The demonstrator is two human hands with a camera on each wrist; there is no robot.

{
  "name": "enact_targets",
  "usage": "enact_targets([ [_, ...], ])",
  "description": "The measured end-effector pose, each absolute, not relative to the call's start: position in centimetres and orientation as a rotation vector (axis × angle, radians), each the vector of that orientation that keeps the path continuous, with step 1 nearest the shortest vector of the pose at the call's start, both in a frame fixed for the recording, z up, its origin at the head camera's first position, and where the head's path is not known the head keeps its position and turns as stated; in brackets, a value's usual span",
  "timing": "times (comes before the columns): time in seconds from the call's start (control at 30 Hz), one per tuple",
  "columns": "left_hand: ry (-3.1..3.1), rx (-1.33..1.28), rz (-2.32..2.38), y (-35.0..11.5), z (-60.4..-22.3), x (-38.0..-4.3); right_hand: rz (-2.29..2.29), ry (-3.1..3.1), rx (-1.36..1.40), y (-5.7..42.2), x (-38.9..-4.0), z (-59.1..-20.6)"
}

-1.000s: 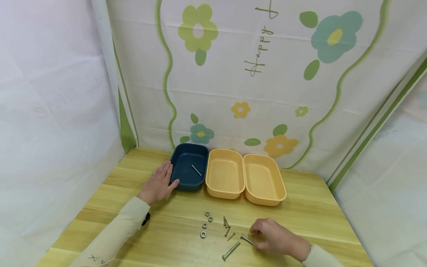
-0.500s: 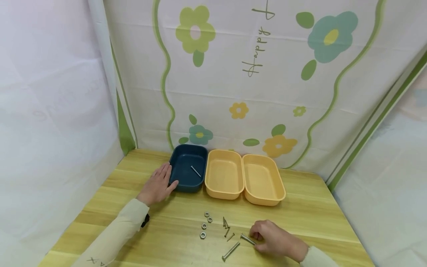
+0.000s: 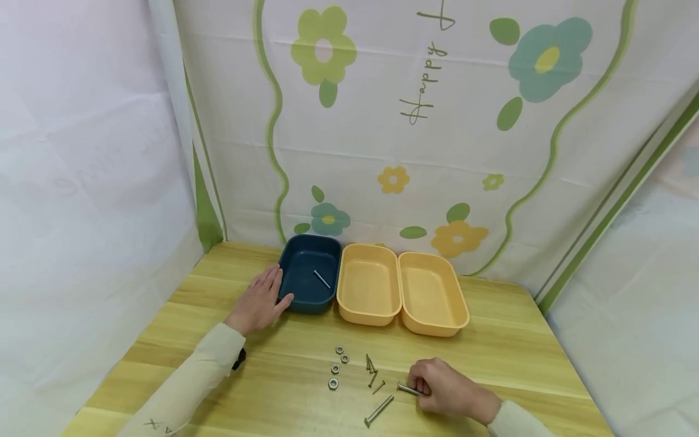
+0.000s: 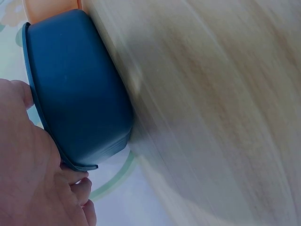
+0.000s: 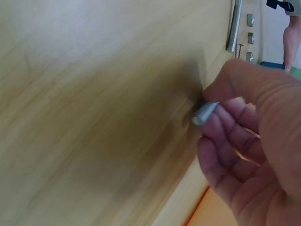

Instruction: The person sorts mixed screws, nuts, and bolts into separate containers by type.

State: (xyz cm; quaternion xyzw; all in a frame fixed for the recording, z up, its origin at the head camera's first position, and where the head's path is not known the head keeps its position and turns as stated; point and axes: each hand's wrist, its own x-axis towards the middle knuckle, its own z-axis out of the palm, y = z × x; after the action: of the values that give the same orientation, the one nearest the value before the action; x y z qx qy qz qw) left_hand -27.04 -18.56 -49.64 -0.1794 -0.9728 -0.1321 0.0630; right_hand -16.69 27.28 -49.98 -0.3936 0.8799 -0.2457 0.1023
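Observation:
In the head view, my right hand [image 3: 446,388] pinches a bolt [image 3: 408,389] between thumb and fingers low over the table. The bolt's head points left, and its threaded end [image 5: 205,113] pokes out past the thumb in the right wrist view. Another large bolt [image 3: 378,411] lies just left of that hand. My left hand [image 3: 258,301] rests against the near left corner of a dark blue tray [image 3: 309,306], its fingers extended along the side and its thumb at the front. A thin screw [image 3: 321,278] lies inside this tray.
Two yellow trays, a middle one [image 3: 369,318] and a right one [image 3: 435,330], stand beside the blue one. Several nuts [image 3: 335,368] and several small screws [image 3: 372,379] lie on the wooden table [image 3: 273,376]. A printed cloth [image 3: 349,139] hangs behind.
My right fingers have closed on the bolt, which has shifted slightly right and turned a little. The left hand stays against the blue tray.

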Motion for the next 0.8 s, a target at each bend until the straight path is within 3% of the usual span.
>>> enact_targets([
  [0.8,-2.96,-0.539,-0.413,-18.6,-49.5,-27.0,-0.677,2.747,-1.189,27.3,-19.5,-48.6],
])
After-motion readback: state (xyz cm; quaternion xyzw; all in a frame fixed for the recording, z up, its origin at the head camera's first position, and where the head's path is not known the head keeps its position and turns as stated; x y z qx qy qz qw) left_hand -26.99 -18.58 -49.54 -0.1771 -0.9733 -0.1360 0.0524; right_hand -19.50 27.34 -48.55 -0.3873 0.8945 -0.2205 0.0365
